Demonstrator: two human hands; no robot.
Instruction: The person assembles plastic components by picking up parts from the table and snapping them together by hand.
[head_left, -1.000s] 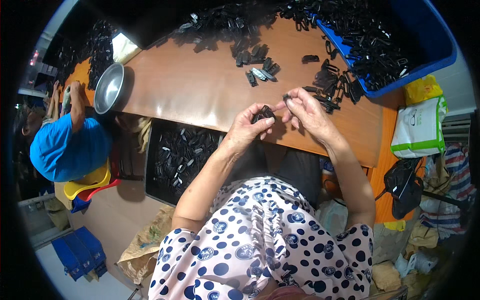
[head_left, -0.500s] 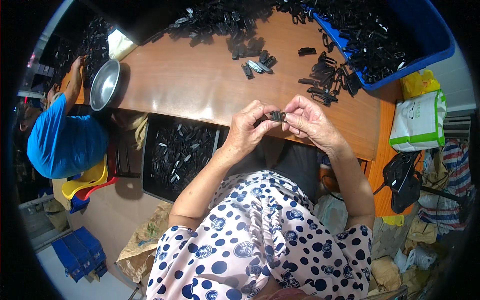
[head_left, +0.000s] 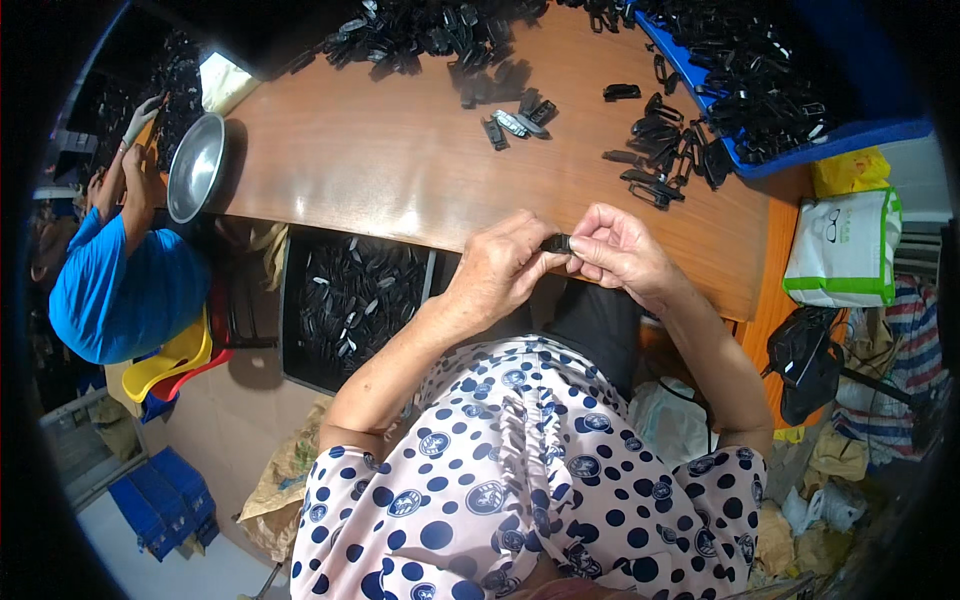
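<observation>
A small black plastic part [head_left: 556, 243] is held between my two hands at the table's near edge. My left hand [head_left: 497, 268] is closed, gripping the part's left side with thumb and fingers. From the right, my right hand [head_left: 628, 258] pinches its other end between thumb and forefinger. My fingers cover much of the part, so its exact kind cannot be made out. Beyond my right hand lies a loose pile of similar black parts [head_left: 660, 140]. Farther left on the table is a small cluster of black and silvery pieces [head_left: 512, 124].
The brown table [head_left: 380, 170] has a big black heap [head_left: 430, 35] at its far side. A blue crate [head_left: 850, 137] of black parts stands far right, a black bin [head_left: 431, 272] below the table edge. A metal bowl [head_left: 197, 167] sits left, near a blue-shirted person [head_left: 125, 290].
The black part looks turned between my fingers, showing a plainer side; both hands stay close together, slightly lower. At the left, the other person's gloved hand now shows, raised over the parts there.
</observation>
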